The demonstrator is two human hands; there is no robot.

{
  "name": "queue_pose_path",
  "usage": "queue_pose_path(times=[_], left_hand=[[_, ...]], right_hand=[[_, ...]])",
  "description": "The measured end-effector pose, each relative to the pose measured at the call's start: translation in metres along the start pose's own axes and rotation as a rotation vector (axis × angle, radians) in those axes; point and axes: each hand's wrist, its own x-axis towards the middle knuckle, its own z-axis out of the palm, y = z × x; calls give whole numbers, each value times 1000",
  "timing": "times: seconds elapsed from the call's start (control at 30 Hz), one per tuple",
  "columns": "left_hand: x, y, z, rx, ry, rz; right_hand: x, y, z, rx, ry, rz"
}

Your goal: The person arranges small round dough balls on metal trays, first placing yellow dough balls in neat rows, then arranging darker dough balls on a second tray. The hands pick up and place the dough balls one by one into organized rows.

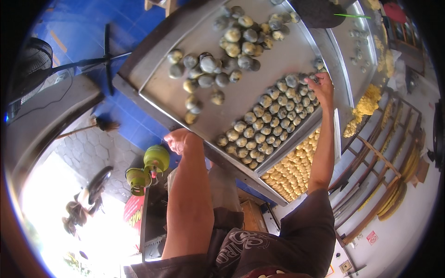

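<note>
Marbled dark-grey and yellow dough balls (274, 109) lie in close rows at the near right of a shallow metal tray (226, 104). At the far right end of these rows, my right hand (322, 89) has its thumb and fingers around a ball (312, 79). A looser heap of similar balls (240, 41) covers the far part of the tray, with a few strays (191, 116) towards the left rim. My left hand (179, 140) is at the tray's left outer edge, fingers curled. Whether it grips anything is hidden.
A second tray (293, 170) of small yellow pieces adjoins at the right. Beyond are a yellow crumbly pile (366, 100) and wooden racks (375, 156). Green gas cylinders (156, 160), a broom (104, 123) and a standing fan (33, 62) are at the left.
</note>
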Motion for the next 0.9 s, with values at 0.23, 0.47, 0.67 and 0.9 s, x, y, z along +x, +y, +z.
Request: queue_pose_path(times=[0.23, 0.47, 0.67, 0.9], left_hand=[[-4, -2, -6, -153, -32, -14], [-3, 0, -6, -38, -16, -18], [-3, 2, -5, -7, -24, -29], [3, 3, 4, 50, 24, -37]], right_hand=[[23, 8, -10, -49, 222, -188], [-15, 2, 13, -222, 180, -337], [-23, -6, 27, -203, 237, -412], [-3, -5, 17, -331, 384, -536]])
